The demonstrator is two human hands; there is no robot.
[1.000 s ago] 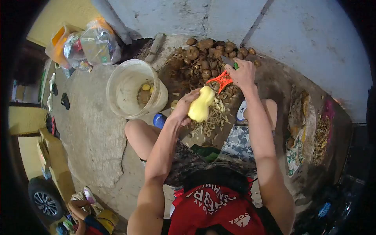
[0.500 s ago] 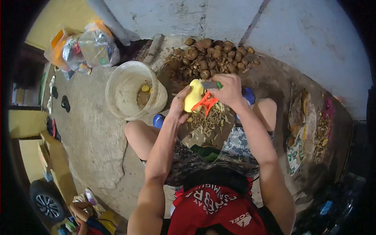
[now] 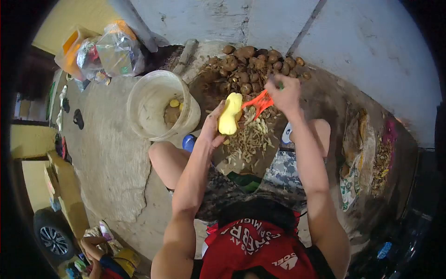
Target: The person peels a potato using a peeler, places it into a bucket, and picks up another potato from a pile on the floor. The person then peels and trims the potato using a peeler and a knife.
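My left hand (image 3: 213,125) is wrapped round the lower left side of a peeled yellow vegetable (image 3: 230,114), which stands upright in the view. Just to its right is an orange peeler (image 3: 260,103), its head near the vegetable. My right hand (image 3: 285,94) is closed above the peeler's right end, with a bit of green showing between the fingers; the knife seen earlier is mostly hidden. Pale peelings (image 3: 248,142) lie on the ground below the hands. Behind them is a heap of brown, unpeeled roots (image 3: 246,67).
A whitish bucket (image 3: 141,109) with some yellow pieces inside stands at the left. Plastic bags (image 3: 114,53) lie at the upper left. A sack (image 3: 355,153) is at the right. Another person's arm (image 3: 93,249) shows at the lower left, near a wheel (image 3: 53,237).
My right hand moved from the vegetable up and right, with the orange peeler. The knife blade beside the vegetable no longer shows. My left hand still holds the vegetable, now tilted slightly differently.
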